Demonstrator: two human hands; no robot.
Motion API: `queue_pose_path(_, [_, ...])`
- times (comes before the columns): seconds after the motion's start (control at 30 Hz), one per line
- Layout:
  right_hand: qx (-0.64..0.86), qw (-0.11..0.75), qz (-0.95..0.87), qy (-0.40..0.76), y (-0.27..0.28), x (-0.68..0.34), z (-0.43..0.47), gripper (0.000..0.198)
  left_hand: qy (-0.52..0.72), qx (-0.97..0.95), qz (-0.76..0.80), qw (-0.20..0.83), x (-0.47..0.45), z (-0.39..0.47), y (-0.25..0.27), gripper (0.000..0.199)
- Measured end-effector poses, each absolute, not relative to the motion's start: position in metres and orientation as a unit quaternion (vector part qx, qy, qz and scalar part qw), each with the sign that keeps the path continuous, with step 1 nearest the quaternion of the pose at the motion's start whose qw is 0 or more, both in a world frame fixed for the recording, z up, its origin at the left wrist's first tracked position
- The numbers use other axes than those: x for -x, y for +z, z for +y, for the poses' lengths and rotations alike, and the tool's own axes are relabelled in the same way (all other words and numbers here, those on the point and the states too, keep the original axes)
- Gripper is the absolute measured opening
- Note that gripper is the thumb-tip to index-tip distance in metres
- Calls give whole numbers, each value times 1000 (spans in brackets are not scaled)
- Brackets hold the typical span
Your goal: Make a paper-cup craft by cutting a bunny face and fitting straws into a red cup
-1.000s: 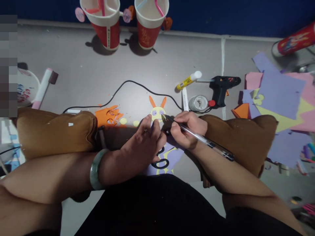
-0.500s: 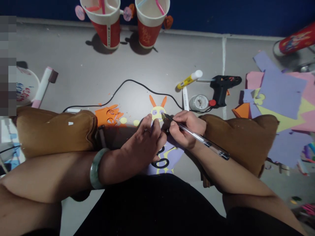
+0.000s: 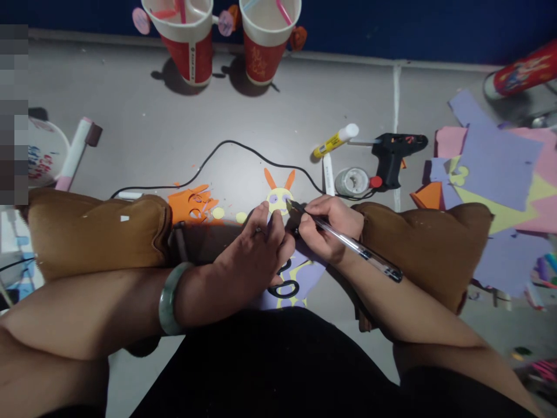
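On the table lies a small yellow paper rabbit face (image 3: 275,200) with orange ears and purple eye patches. My left hand (image 3: 261,247) rests its fingertips on the lower edge of this cutout, fingers apart. Closed around a clear-barrelled pen (image 3: 352,245), my right hand (image 3: 331,226) has the pen's tip at the purple patch on the right of the face. Black-handled scissors (image 3: 285,288) lie under and beside my left hand, on purple and yellow paper (image 3: 307,273); their blades are hidden.
Orange paper scraps (image 3: 187,203) lie left. A glue stick (image 3: 335,142), a tape roll (image 3: 354,181) and a black glue gun (image 3: 389,157) lie right, near coloured paper sheets (image 3: 500,162). Two red-and-white paper cups (image 3: 191,58) stand behind. A black cable (image 3: 228,142) crosses the table.
The pen's rear end has shifted slightly left and up, while its tip stays at the purple patch. My left hand and the rabbit face have not visibly moved.
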State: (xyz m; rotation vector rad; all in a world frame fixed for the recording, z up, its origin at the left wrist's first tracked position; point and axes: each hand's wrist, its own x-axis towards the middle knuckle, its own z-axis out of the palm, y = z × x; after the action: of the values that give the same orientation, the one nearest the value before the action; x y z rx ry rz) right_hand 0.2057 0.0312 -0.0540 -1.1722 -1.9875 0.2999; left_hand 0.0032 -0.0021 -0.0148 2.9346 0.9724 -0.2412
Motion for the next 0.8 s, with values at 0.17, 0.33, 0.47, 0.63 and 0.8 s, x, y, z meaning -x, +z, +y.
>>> queue_pose_path(0.17, [459,401,-784,120,-54,-206,31,12,-74,-947,311,17,-3,-2,-14,93])
queue_pose_path(0.33, [459,398,-785,121,-54,-206,31,13,-64,-945,321,25,-2,-4,-17,88])
queue_pose_path(0.47, [463,393,-783,133,-53,-206,30,13,-61,-943,325,30,-2,-5,-15,85])
queue_pose_path(0.63, [460,397,-782,137,-53,-206,31,15,-70,-946,314,22,-2,-3,-13,90])
queue_pose_path(0.8, [466,387,-786,121,-55,-207,31,12,-70,-947,313,9,-2,-3,-15,92])
